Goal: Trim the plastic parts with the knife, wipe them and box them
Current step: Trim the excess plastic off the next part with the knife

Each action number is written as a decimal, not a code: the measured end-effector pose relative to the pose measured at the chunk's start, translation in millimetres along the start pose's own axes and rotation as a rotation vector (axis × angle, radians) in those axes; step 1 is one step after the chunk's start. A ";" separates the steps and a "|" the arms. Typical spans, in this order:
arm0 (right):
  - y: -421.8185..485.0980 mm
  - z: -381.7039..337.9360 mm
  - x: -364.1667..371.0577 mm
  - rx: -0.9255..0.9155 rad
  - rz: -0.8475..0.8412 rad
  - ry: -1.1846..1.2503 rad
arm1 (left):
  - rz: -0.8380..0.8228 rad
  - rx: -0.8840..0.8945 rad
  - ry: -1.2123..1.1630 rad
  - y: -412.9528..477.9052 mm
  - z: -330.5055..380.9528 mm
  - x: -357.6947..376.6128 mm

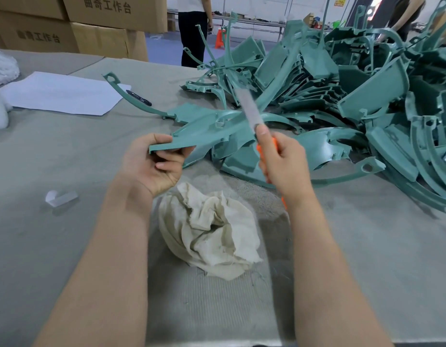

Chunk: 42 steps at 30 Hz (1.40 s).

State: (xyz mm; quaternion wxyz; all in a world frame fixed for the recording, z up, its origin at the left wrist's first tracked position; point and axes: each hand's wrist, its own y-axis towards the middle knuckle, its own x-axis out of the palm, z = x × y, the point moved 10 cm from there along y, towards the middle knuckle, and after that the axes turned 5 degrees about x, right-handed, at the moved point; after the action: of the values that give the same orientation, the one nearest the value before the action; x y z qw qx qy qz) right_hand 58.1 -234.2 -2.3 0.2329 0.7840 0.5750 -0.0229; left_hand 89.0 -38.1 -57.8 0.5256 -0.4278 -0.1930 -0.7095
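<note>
My left hand (154,164) grips the near end of a teal part (206,132), thumb on top and fingers curled under, holding it above the table (66,246) in front of the pile (367,83). My right hand (284,161) is wrapped round the orange-handled knife (248,107), its blurred blade slanting up over the part. A rag (209,229) lies between my forearms. 2 boxes (111,11) read "曲奇工作台".
</note>
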 end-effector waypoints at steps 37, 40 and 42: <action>-15.2 45.0 -74.2 0.361 0.629 0.692 | 0.192 0.195 0.306 3.5 20.3 -11.2; -8.9 35.4 -51.7 0.379 0.466 0.562 | 0.252 0.334 0.301 6.2 28.4 -13.2; -6.8 26.9 -33.4 0.367 0.356 0.529 | 0.252 0.393 0.320 8.2 27.5 -8.9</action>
State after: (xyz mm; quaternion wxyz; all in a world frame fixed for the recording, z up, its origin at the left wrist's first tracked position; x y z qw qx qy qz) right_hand 46.9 -272.9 -18.4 -0.0679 0.8793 0.4563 0.1185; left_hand 108.2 -16.1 -51.1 0.7062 -0.2208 -0.1868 -0.6462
